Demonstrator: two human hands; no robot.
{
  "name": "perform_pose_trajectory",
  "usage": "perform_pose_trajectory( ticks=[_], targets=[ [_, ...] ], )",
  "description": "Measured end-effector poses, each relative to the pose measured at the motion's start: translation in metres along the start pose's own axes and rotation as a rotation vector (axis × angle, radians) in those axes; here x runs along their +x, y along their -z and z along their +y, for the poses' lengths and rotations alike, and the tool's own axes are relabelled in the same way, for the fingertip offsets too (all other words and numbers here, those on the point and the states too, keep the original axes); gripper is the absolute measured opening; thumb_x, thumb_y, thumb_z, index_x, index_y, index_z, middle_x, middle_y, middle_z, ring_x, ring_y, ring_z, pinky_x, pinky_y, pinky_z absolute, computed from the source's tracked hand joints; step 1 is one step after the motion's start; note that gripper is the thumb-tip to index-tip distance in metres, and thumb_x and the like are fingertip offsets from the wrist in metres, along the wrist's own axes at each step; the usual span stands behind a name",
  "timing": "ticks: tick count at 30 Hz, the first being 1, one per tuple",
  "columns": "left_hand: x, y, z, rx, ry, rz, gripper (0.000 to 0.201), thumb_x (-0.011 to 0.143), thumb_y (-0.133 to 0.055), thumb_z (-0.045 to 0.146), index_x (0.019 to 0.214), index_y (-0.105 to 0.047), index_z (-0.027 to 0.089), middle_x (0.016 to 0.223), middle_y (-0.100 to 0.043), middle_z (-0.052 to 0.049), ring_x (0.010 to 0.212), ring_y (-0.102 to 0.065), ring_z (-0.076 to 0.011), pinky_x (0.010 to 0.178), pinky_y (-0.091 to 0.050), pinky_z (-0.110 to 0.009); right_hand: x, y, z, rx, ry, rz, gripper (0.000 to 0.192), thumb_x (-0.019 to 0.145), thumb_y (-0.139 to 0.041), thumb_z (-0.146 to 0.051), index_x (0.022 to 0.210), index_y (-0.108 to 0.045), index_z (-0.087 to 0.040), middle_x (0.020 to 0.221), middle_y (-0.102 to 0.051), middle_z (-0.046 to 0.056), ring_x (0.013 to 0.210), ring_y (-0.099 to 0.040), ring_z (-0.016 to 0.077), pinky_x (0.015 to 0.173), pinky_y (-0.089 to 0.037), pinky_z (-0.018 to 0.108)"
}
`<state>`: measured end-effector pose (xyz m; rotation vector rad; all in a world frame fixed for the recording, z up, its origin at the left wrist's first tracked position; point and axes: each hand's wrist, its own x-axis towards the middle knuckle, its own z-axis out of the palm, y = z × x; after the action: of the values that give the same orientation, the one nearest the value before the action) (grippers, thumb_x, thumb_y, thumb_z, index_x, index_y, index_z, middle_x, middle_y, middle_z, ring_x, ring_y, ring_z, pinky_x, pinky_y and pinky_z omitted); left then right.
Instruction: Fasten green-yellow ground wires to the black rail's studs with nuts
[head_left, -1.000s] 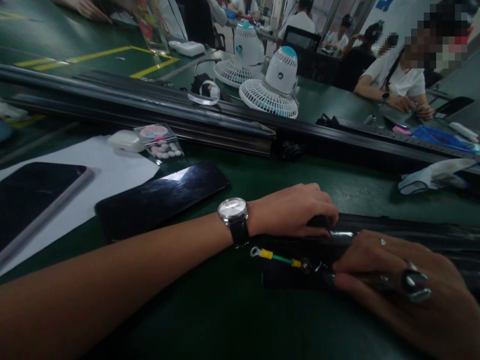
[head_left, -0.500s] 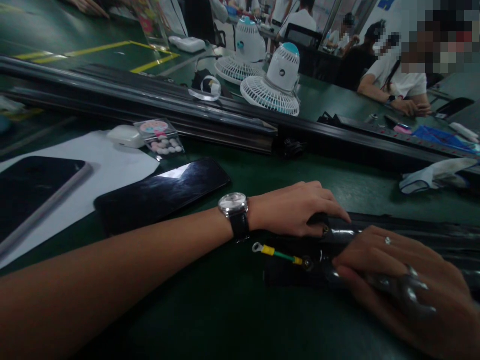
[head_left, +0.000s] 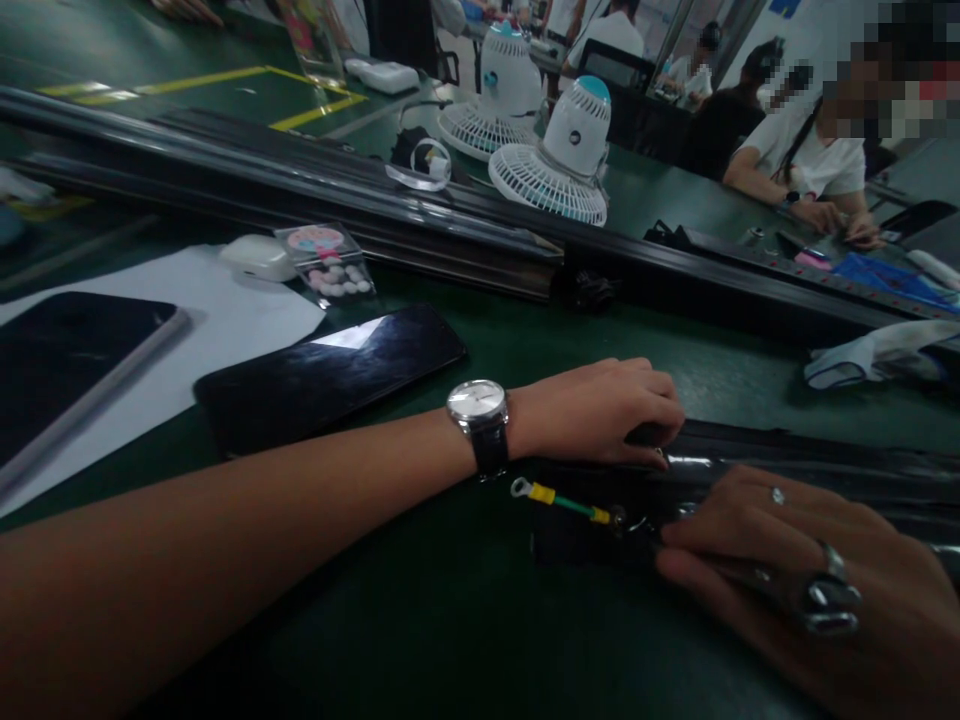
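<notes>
My left hand [head_left: 600, 412] presses down on the end of the long black bar [head_left: 787, 480] on the table [head_left: 450, 620]. My right hand [head_left: 810, 570] grips a metal wrench [head_left: 817, 600] at the green wire [head_left: 570, 503]. I think I should hold the bar firm and turn slowly.

Dark green bench [head_left: 465, 620] bearing long black metal rails [head_left: 300, 205], white paper sheet [head_left: 187, 330], glossy black phone [head_left: 330, 375], two white desk fans [head_left: 555, 165], and a crumpled white cloth [head_left: 870, 360].
</notes>
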<state>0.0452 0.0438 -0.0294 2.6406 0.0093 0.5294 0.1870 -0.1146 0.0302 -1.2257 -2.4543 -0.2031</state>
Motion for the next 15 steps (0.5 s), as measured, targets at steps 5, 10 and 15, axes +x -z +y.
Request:
perform_pose_trajectory(
  ticks=[5,10,15],
  targets=[
    [-0.002,0.003,-0.001,-0.017,-0.038,-0.034,0.017,0.092,-0.069,0.022,0.108,-0.075,0.024,0.126,-0.064,-0.008,0.113,-0.057,-0.0239,0.096,-0.047,-0.037,-0.003,0.0,0.005,0.121,0.037,-0.027,0.026,0.106,-0.048,-0.023,0.084,-0.061,-0.021,0.066,-0.071,-0.002,0.056,-0.066,0.0117,0.055,-0.049,0.026],
    [-0.003,0.005,0.002,-0.047,-0.033,-0.01,0.029,0.091,-0.069,0.019,0.119,-0.072,0.028,0.133,-0.063,-0.007,0.114,-0.059,-0.0239,0.099,-0.048,-0.039,-0.006,0.002,0.015,0.251,0.129,-0.121,0.013,0.099,-0.053,-0.01,0.098,-0.062,-0.019,0.077,-0.072,0.0,0.066,-0.067,0.0144,0.067,-0.053,0.032],
    [-0.002,0.002,0.003,-0.062,-0.012,0.046,0.018,0.092,-0.069,0.02,0.109,-0.071,0.021,0.131,-0.062,-0.009,0.113,-0.061,-0.0226,0.097,-0.05,-0.036,0.001,0.007,0.012,0.147,-0.007,0.004,0.029,0.107,-0.047,-0.03,0.083,-0.061,-0.022,0.063,-0.071,-0.002,0.052,-0.066,0.0109,0.051,-0.049,0.023]
  ],
)
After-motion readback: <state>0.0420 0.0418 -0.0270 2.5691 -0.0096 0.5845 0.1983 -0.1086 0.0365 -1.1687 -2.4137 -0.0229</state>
